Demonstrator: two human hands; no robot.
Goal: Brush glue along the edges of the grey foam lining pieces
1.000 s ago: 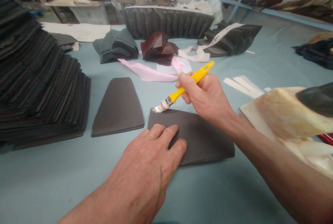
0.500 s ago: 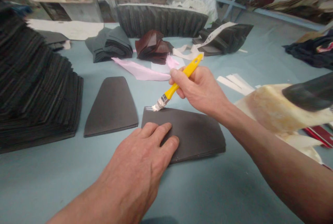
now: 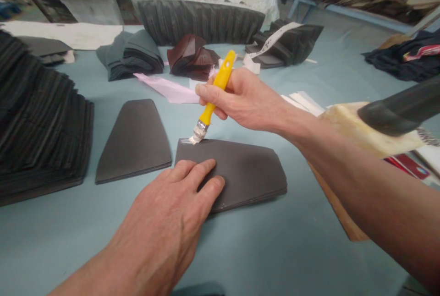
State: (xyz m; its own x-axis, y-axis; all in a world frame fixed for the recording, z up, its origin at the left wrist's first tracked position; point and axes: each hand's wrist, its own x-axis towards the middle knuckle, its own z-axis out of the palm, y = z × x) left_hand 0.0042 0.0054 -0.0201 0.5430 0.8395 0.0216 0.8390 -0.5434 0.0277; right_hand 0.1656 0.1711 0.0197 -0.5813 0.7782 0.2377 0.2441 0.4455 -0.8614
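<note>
My right hand [image 3: 240, 99] grips a yellow-handled brush [image 3: 215, 94], its pale bristles touching the far left corner of a dark grey foam piece [image 3: 247, 172]. This piece tops a thin stack on the blue table. My left hand [image 3: 172, 213] lies flat on the near left part of that piece, fingers stretched out and pressing it down. A second dark piece [image 3: 134, 138] of the same tapered shape lies just to the left.
A tall pile of dark pieces [image 3: 37, 122] stands at the left. Folded dark bundles [image 3: 130, 60], brown pieces [image 3: 190, 57] and pink paper [image 3: 165, 90] lie further back. At the right sits a glue-crusted board [image 3: 354, 126] with a dark handle [image 3: 398, 108]. A person sits far behind.
The brush has swung more upright, its handle moving left, with the bristles staying at the piece's far left corner. My left hand has not shifted on the piece.
</note>
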